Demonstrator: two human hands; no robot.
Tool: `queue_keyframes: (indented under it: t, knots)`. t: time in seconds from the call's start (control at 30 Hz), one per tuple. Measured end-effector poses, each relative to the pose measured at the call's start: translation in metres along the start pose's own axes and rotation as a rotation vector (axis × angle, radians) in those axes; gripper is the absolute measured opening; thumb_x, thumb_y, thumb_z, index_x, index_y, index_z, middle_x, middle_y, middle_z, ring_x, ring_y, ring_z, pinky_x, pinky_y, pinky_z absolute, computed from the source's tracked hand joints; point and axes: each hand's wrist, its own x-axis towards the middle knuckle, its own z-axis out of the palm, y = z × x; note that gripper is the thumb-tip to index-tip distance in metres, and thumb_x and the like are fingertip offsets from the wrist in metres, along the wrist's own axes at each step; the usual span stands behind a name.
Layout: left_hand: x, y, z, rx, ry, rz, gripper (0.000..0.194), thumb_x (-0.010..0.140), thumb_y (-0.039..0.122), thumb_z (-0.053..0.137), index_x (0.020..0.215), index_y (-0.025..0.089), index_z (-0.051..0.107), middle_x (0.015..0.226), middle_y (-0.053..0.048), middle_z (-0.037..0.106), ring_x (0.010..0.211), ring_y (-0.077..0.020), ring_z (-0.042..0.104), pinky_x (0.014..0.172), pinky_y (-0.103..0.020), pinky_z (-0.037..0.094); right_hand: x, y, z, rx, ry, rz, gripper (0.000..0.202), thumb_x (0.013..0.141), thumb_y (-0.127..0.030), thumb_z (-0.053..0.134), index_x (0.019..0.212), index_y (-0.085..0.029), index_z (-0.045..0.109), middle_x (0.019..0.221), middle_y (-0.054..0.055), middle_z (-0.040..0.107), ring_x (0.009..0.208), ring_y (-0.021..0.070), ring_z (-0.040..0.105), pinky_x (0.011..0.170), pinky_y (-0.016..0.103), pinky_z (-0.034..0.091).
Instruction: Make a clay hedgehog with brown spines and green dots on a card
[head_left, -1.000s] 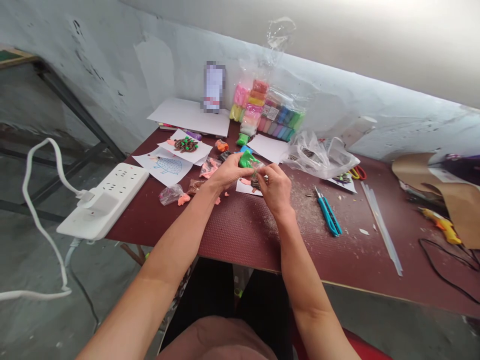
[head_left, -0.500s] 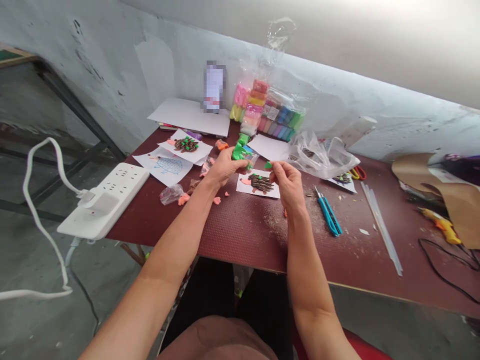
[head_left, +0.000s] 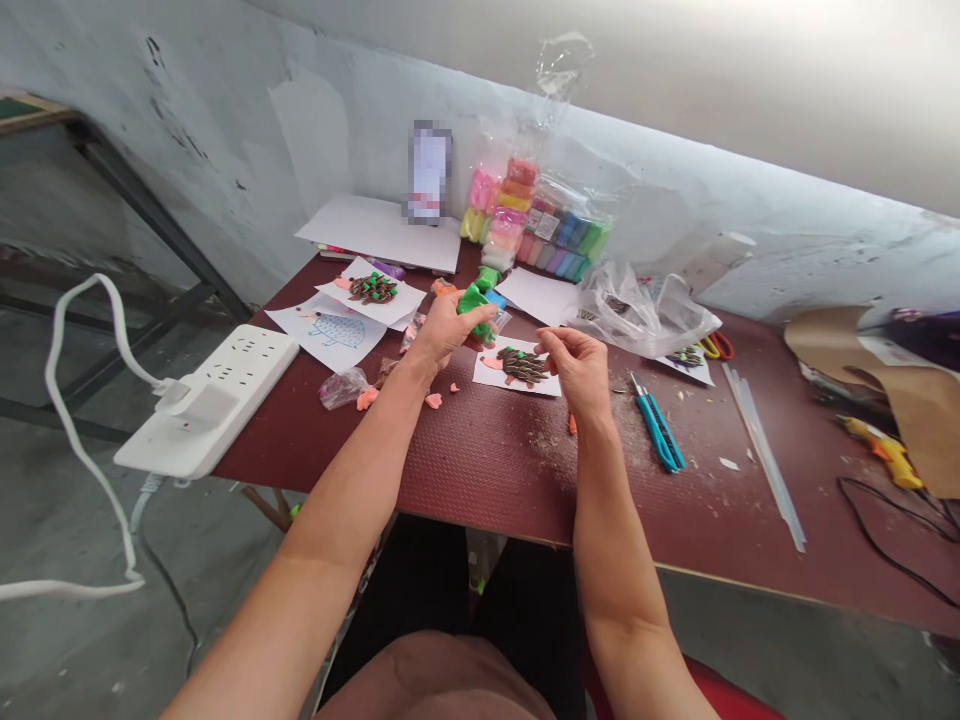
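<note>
My left hand (head_left: 444, 330) is closed on a lump of green modelling clay (head_left: 472, 303), which bulges out past the thumb. To its right, my right hand (head_left: 576, 360) is held in a pinch; anything between thumb and fingertips is hidden. Just under and between my hands lies a small white card (head_left: 491, 378). On the card is a hedgehog (head_left: 523, 366) with a pink clay face and dark seed-like spines, with some green near its top. The right fingertips hover over the hedgehog's right end.
Another hedgehog (head_left: 373, 289) with green dots lies on paper at the left, near a blue hedgehog drawing (head_left: 337, 332). Bagged coloured clay (head_left: 555, 230) leans against the wall. A blue cutter (head_left: 658, 428), glue sticks (head_left: 763, 455), glue gun (head_left: 892, 458) and power strip (head_left: 225, 400) sit around.
The small green clay piece at my right fingertips no longer shows, and the pinch has tightened. My left thumb has shifted over the green clay lump.
</note>
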Motion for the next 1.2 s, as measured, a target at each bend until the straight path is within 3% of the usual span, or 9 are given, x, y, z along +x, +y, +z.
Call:
queue_keyframes:
  t: [0.1, 0.23, 0.4, 0.5, 0.63, 0.77, 0.9, 1.07, 1.2]
  knots:
    - [-0.002, 0.002, 0.002, 0.012, 0.011, -0.001, 0.04, 0.085, 0.049, 0.084, 0.085, 0.018, 0.058, 0.062, 0.001, 0.07, 0.048, -0.0119, 0.064, 0.045, -0.02, 0.044, 0.003, 0.005, -0.002, -0.056, 0.046, -0.004, 0.029, 0.081, -0.044, 0.072, 0.09, -0.017, 0.079, 0.072, 0.001, 0.07, 0.057, 0.011, 0.055, 0.054, 0.026, 0.047]
    - [-0.002, 0.003, 0.004, -0.001, 0.007, -0.025, 0.05, 0.094, 0.06, 0.069, 0.07, 0.02, 0.052, 0.05, 0.001, 0.06, 0.039, -0.0113, 0.056, 0.043, -0.022, 0.04, 0.005, 0.008, -0.004, -0.078, 0.061, 0.022, 0.023, 0.074, -0.034, 0.074, 0.089, -0.018, 0.079, 0.066, -0.001, 0.068, 0.06, 0.0132, 0.058, 0.056, 0.026, 0.049]
    - [-0.001, 0.003, 0.006, 0.002, 0.027, -0.054, 0.038, 0.098, 0.039, 0.057, 0.065, 0.02, 0.054, 0.049, 0.001, 0.056, 0.039, -0.0123, 0.051, 0.042, -0.024, 0.036, 0.001, 0.005, -0.002, -0.059, 0.073, 0.084, 0.024, 0.071, -0.041, 0.076, 0.077, -0.019, 0.07, 0.065, 0.001, 0.07, 0.052, 0.0129, 0.057, 0.051, 0.026, 0.046]
    - [-0.002, 0.004, 0.005, 0.061, 0.05, -0.062, 0.028, 0.088, 0.03, 0.06, 0.062, 0.018, 0.058, 0.055, 0.0, 0.059, 0.044, -0.0112, 0.051, 0.046, -0.024, 0.037, 0.0, 0.004, -0.001, -0.092, 0.059, 0.083, 0.028, 0.075, -0.047, 0.073, 0.073, -0.02, 0.064, 0.063, 0.001, 0.069, 0.048, 0.0117, 0.054, 0.051, 0.027, 0.044]
    - [0.0, 0.003, 0.002, 0.196, 0.066, 0.011, 0.012, 0.071, 0.019, 0.06, 0.061, 0.015, 0.065, 0.065, -0.002, 0.066, 0.056, -0.0114, 0.053, 0.054, -0.024, 0.039, 0.003, 0.008, -0.005, -0.179, 0.04, 0.056, 0.018, 0.072, -0.036, 0.072, 0.076, -0.019, 0.068, 0.067, 0.0, 0.069, 0.056, 0.0121, 0.056, 0.058, 0.026, 0.045]
    - [0.004, -0.003, -0.002, 0.357, 0.074, 0.084, 0.011, 0.07, 0.023, 0.065, 0.065, 0.016, 0.07, 0.064, -0.001, 0.065, 0.063, -0.0139, 0.053, 0.063, -0.026, 0.041, 0.005, 0.017, -0.009, -0.264, 0.003, 0.096, 0.022, 0.071, -0.028, 0.069, 0.088, -0.017, 0.076, 0.075, 0.003, 0.073, 0.064, 0.0145, 0.061, 0.062, 0.027, 0.045]
    - [0.005, -0.006, -0.003, 0.576, 0.053, 0.127, 0.027, 0.085, 0.034, 0.066, 0.065, 0.016, 0.07, 0.067, -0.002, 0.067, 0.069, -0.0165, 0.058, 0.073, -0.029, 0.045, 0.005, 0.022, -0.01, -0.376, 0.02, 0.085, 0.023, 0.074, -0.027, 0.069, 0.093, -0.017, 0.078, 0.081, 0.005, 0.077, 0.071, 0.0178, 0.066, 0.068, 0.029, 0.047]
    - [0.001, -0.01, -0.002, 1.054, 0.09, 0.073, 0.024, 0.089, 0.019, 0.058, 0.089, 0.018, 0.081, 0.093, -0.011, 0.08, 0.095, -0.0283, 0.072, 0.085, -0.035, 0.05, 0.001, 0.016, -0.009, -0.493, -0.005, 0.075, 0.02, 0.078, -0.024, 0.065, 0.088, -0.02, 0.082, 0.08, 0.004, 0.079, 0.072, 0.0192, 0.067, 0.071, 0.031, 0.046]
    - [-0.002, -0.011, -0.001, 1.229, 0.068, 0.042, 0.037, 0.088, 0.016, 0.057, 0.115, 0.022, 0.081, 0.118, -0.012, 0.081, 0.116, -0.0322, 0.072, 0.096, -0.037, 0.053, -0.004, 0.009, -0.007, -0.55, -0.004, 0.093, 0.02, 0.078, -0.022, 0.067, 0.09, -0.02, 0.082, 0.08, 0.003, 0.079, 0.072, 0.0189, 0.067, 0.071, 0.03, 0.043]
